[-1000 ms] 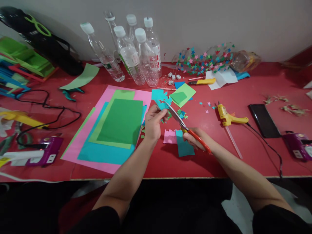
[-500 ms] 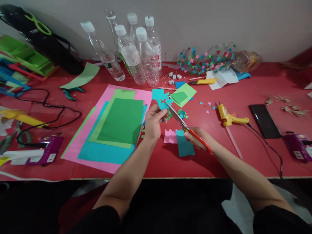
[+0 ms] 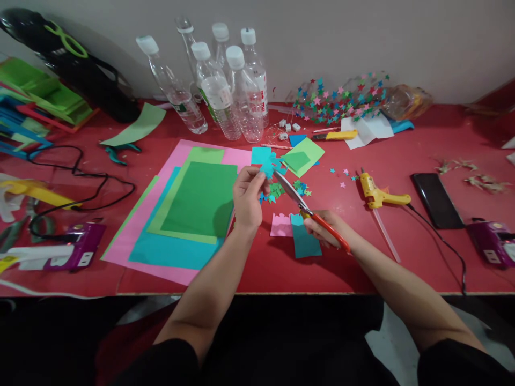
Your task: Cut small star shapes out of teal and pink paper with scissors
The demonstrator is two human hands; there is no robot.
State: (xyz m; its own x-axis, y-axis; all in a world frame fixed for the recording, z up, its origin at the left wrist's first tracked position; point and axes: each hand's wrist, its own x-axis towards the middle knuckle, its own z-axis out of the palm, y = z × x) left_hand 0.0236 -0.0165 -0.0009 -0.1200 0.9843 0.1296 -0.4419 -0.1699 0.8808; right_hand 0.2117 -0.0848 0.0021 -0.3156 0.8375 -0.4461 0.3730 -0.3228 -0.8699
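Note:
Between thumb and fingers, my left hand (image 3: 248, 195) pinches a small piece of blue paper (image 3: 266, 170) with a jagged outline. My right hand (image 3: 326, 228) grips red-handled scissors (image 3: 290, 188), whose blade tips lie at the right edge of that piece. Below them on the table are several small green paper stars (image 3: 274, 192) and blue ones. A pink paper scrap (image 3: 281, 225) with a notched top edge and a teal paper piece (image 3: 306, 238) lie near my right hand. Behind the held piece sits a light blue sheet (image 3: 260, 154).
Stacked coloured paper (image 3: 197, 201) lies left of my hands. Plastic bottles (image 3: 219, 99) stand along the wall. To the right are a yellow glue gun (image 3: 378, 194) and a phone (image 3: 438, 199). A yellow cutter (image 3: 340, 135) lies behind, near a star-covered clear bottle (image 3: 338, 99).
My left hand has shifted slightly left and turned, bringing the blue paper piece a little away from the blades. The scissors and my right hand stay almost still.

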